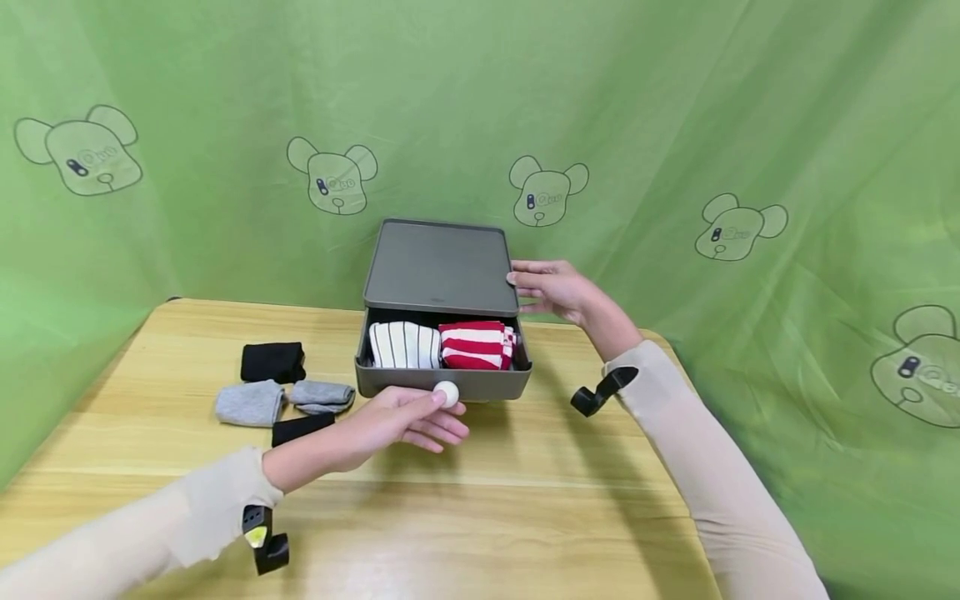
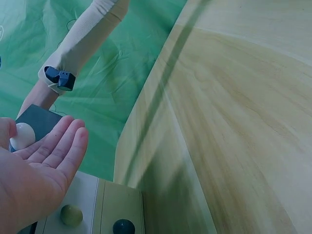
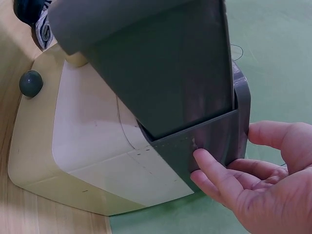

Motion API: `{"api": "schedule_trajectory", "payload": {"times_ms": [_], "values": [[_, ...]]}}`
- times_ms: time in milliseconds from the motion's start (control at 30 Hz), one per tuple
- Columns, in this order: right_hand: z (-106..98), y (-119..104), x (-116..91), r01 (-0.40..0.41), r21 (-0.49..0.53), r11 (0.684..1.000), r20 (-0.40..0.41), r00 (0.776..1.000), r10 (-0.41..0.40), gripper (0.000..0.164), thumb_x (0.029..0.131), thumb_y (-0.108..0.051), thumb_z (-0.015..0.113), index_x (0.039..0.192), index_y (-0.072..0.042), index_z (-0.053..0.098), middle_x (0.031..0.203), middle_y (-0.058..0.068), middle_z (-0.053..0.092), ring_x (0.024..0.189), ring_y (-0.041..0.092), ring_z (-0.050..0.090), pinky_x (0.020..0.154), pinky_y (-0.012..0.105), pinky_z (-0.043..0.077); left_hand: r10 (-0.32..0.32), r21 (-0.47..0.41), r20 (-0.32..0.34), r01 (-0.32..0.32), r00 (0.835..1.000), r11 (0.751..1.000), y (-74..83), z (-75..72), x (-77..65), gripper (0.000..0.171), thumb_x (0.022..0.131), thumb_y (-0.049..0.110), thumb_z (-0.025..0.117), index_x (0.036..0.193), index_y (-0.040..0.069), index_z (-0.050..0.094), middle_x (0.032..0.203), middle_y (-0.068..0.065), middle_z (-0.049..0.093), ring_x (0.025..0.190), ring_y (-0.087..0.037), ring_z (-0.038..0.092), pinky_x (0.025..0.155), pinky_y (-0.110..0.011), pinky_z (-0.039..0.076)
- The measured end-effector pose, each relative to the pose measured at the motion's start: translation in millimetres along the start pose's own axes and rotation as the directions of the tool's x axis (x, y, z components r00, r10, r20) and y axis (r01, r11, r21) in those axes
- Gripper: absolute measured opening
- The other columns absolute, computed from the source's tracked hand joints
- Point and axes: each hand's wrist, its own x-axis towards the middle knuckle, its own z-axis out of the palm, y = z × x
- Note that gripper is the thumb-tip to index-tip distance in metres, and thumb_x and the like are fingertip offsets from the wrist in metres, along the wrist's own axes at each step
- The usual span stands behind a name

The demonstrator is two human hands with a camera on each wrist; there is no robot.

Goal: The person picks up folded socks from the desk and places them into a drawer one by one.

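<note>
A small drawer unit [image 1: 442,262] with a grey top layer stands at the table's back edge, its top drawer [image 1: 480,385] pulled out. Inside lie a white cloth [image 1: 405,346] with dark stripes and a red-and-white striped cloth [image 1: 474,343], both folded. My left hand [image 1: 382,423] pinches the drawer's round white knob [image 2: 22,137] between thumb and index finger; its other fingers extend below. At the unit's right side is my right hand [image 1: 558,290]. In the right wrist view its extended fingertips [image 3: 204,158] rest against the grey side wall.
Folded grey cloths [image 1: 251,403] and black cloths [image 1: 272,362] lie on the table [image 1: 450,533], left of the unit. Lower drawers carry a yellowish knob [image 2: 71,215] and a dark knob [image 3: 31,83]. A green curtain [image 1: 450,100] hangs close behind the unit.
</note>
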Motion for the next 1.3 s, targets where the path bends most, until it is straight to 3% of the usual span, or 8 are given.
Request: {"api": "schedule_trajectory", "payload": {"times_ms": [300, 667, 1000, 1300], "values": [[0.1, -3.1, -0.4, -0.005, 0.010, 1.000, 0.002, 1.000, 0.005, 0.063, 0.104, -0.011, 0.056, 0.160, -0.004, 0.026, 0.164, 0.021, 0.031, 0.150, 0.039, 0.036, 0.117, 0.051, 0.043, -0.009, 0.017, -0.022, 0.010, 1.000, 1.000, 3.9, -7.6, 6.0, 0.050, 0.111, 0.036, 0.042, 0.132, -0.005, 0.061, 0.122, -0.022, 0.072, 0.114, -0.034, 0.071, 0.101, -0.052, 0.056], [1.4, -1.7, -1.2, -0.012, 0.026, 1.000, -0.005, 1.000, 0.012, 0.062, 0.104, -0.010, 0.055, 0.159, -0.003, 0.027, 0.161, 0.022, 0.036, 0.147, 0.039, 0.040, 0.115, 0.050, 0.045, -0.022, 0.011, -0.075, 0.023, 0.997, 1.000, 7.4, -23.7, 19.1, 0.047, 0.108, 0.032, 0.048, 0.127, -0.008, 0.064, 0.128, -0.028, 0.067, 0.115, -0.034, 0.070, 0.102, -0.045, 0.057], [1.5, -1.3, -2.6, -0.010, 0.026, 1.000, -0.002, 1.000, 0.010, 0.061, 0.105, -0.010, 0.054, 0.159, -0.003, 0.028, 0.160, 0.023, 0.039, 0.147, 0.040, 0.041, 0.114, 0.049, 0.046, -0.022, 0.025, -0.068, 0.024, 0.997, 0.999, 9.7, -27.8, 24.1, 0.048, 0.109, 0.033, 0.047, 0.129, -0.007, 0.064, 0.124, -0.021, 0.072, 0.113, -0.030, 0.072, 0.104, -0.045, 0.055], [0.2, -0.6, -0.5, -0.007, 0.032, 0.999, 0.004, 1.000, 0.007, 0.062, 0.104, -0.009, 0.055, 0.159, -0.003, 0.027, 0.161, 0.022, 0.037, 0.148, 0.039, 0.039, 0.115, 0.050, 0.045, -0.027, 0.008, -0.061, 0.027, 0.998, 1.000, 11.3, -37.2, 34.3, 0.049, 0.109, 0.030, 0.046, 0.132, -0.011, 0.060, 0.129, -0.030, 0.065, 0.114, -0.030, 0.072, 0.100, -0.037, 0.058]]}}
